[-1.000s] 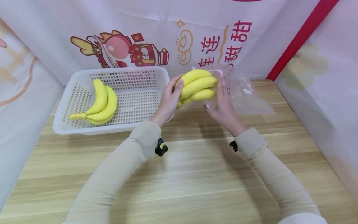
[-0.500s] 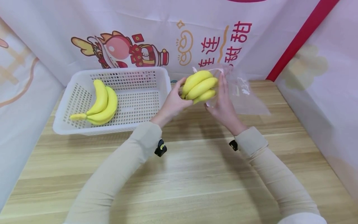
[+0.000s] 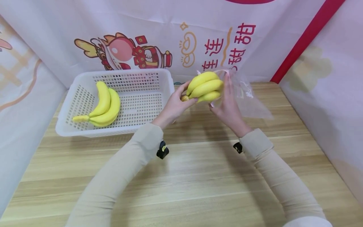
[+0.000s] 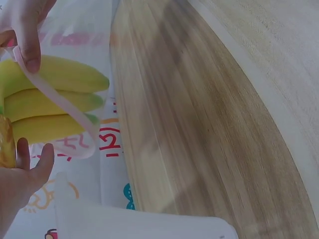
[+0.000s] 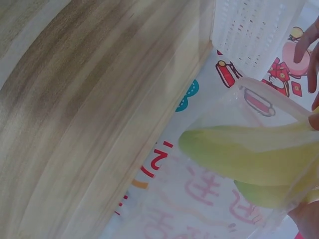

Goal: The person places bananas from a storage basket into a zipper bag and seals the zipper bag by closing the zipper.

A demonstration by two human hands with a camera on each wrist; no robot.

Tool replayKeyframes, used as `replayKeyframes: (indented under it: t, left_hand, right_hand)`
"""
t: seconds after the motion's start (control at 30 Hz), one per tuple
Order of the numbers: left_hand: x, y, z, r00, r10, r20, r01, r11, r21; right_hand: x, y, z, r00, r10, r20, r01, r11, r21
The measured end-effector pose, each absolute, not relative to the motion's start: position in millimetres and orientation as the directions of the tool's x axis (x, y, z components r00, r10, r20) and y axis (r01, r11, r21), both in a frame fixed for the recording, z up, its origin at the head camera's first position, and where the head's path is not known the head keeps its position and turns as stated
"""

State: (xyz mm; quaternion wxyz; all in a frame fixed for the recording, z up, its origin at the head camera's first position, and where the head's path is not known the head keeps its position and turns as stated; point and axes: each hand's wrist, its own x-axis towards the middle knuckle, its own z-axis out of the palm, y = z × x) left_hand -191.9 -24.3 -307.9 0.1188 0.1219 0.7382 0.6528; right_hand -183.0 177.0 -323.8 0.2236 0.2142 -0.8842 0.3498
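Left hand (image 3: 176, 104) has fingers clamped on bananas (image 3: 206, 87) at the mouth of the bag (image 3: 250, 104), right of the basket (image 3: 139, 104). Right hand (image 3: 229, 105), thumb and fingers apart, spreads it; a slip could let limp film snag the tips.

Yellow bananas (image 3: 206, 88) (green-tipped), white basket (image 3: 169, 86).

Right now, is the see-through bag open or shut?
Open. The see-through bag has its mouth spread apart, and the held bananas poke into it.
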Motion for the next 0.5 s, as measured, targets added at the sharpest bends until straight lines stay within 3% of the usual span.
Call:
replayKeyframes:
  t: [0.5]
  left_hand:
    - [-195.0, -22.9, -309.7, -0.943, 0.332, -0.003, 0.080, 0.236, 0.969]
  right_hand:
    - [-180.4, 178.5, -319.4, -0.816, -0.245, 0.523, -0.519, 0.710, -0.476]
